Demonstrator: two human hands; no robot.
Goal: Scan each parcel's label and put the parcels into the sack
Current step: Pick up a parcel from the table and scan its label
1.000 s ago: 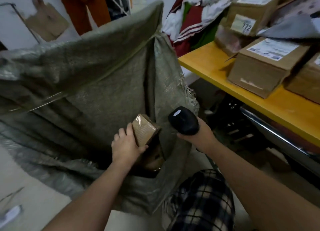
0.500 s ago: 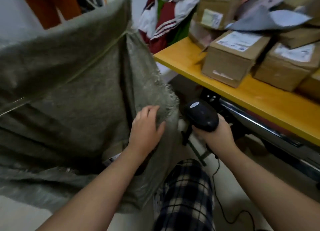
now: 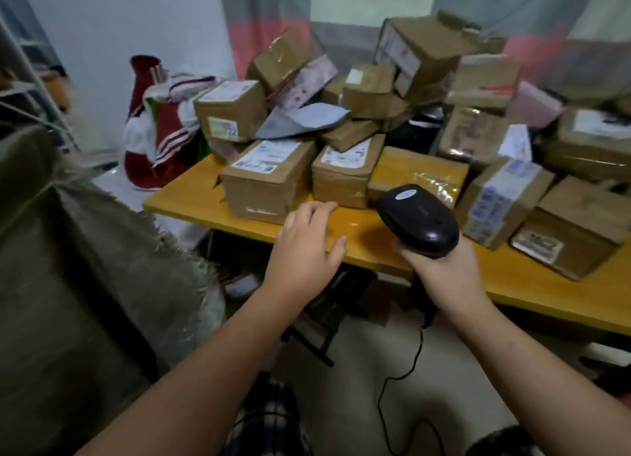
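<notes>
Several brown cardboard parcels with white labels are piled on a yellow table (image 3: 362,247). The nearest box (image 3: 266,179) lies at the table's front left, another box (image 3: 345,175) just right of it. My left hand (image 3: 307,247) hovers empty over the table's front edge, fingers relaxed, just short of the nearest box. My right hand (image 3: 440,271) grips a black corded barcode scanner (image 3: 418,220), its head above the table edge. The grey-green woven sack (image 3: 85,285) stands at the left with a frayed rim.
A red and white garment (image 3: 160,131) lies behind the table's left corner. A black metal table frame (image 3: 324,315) and the scanner's cable (image 3: 406,370) are under the table. A white rack (image 3: 30,90) stands at the far left.
My left hand let go of a small box inside the sack, left the sack and swung right to the table. The view turned from the sack to the parcel pile. The scanner stayed gripped.
</notes>
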